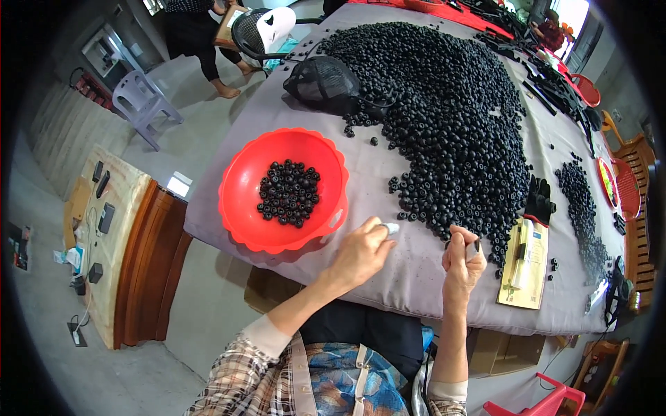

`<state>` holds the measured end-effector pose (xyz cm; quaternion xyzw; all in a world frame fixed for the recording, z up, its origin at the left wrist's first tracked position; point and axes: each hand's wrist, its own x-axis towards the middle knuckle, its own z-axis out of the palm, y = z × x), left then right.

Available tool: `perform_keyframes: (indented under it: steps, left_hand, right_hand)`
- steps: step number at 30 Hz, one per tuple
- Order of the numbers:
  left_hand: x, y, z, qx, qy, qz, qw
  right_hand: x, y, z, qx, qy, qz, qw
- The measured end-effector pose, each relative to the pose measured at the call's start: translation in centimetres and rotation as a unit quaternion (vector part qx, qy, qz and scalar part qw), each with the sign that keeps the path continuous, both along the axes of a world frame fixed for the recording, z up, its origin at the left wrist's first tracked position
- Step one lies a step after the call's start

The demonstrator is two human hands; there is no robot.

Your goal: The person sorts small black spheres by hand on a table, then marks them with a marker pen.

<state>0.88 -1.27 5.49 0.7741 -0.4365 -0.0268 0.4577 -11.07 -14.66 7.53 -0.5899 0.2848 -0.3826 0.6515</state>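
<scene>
Your left hand [362, 255] half-curled, right hand [463, 267] pinched beside round black beads [458, 152], both contents undetermined, grey cloth-covered tabletop's [413, 284] near edge.

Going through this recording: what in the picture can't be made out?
Head view, small pale thing at the left hand: too small to identify.
Head view, whatever the right hand may hold: largely covered by the hand itself.
Head view, lower layers of the black bead pile: hidden by beads on top.
Head view, standing person: head cut off by the upper edge.
</scene>
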Motion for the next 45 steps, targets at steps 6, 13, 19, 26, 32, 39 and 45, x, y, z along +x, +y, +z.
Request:
perform_keyframes:
  steps: [6, 13, 19, 26, 32, 39, 45]
  left_hand:
    - [0.6, -4.8, -1.9, 0.054, -0.027, 0.043, 0.997]
    - [1.3, -5.6, -3.6, 0.102, -0.064, 0.026, 0.992]
    - [1.8, -6.3, -3.5, 0.145, -0.085, 0.011, 0.986]
    - [1.8, -4.8, -4.5, 0.011, -0.048, 0.026, 0.998]
    - [2.0, -3.8, -4.5, 0.007, -0.032, -0.007, 0.999]
    - [1.1, -1.6, -2.5, -0.064, 0.588, -0.150, 0.793]
    - [-0.1, -2.2, -3.7, -0.129, 0.628, -0.159, 0.751]
  right_hand:
    - [-1.3, 1.0, -2.3, -0.041, 0.064, 0.019, 0.997]
    - [-1.2, 1.8, -3.6, 0.004, 0.082, 0.018, 0.996]
    - [-0.1, 2.2, -3.6, -0.039, 0.098, 0.059, 0.993]
    - [1.8, 3.1, -1.9, -0.069, 0.057, 0.115, 0.989]
    - [0.7, 2.9, -2.3, -0.110, 0.132, 0.129, 0.977]
    - [-0.2, 2.6, -4.7, -0.108, 0.099, 0.076, 0.986]
    - [0.7, 3.0, -4.1, -0.295, 0.107, 0.069, 0.947]
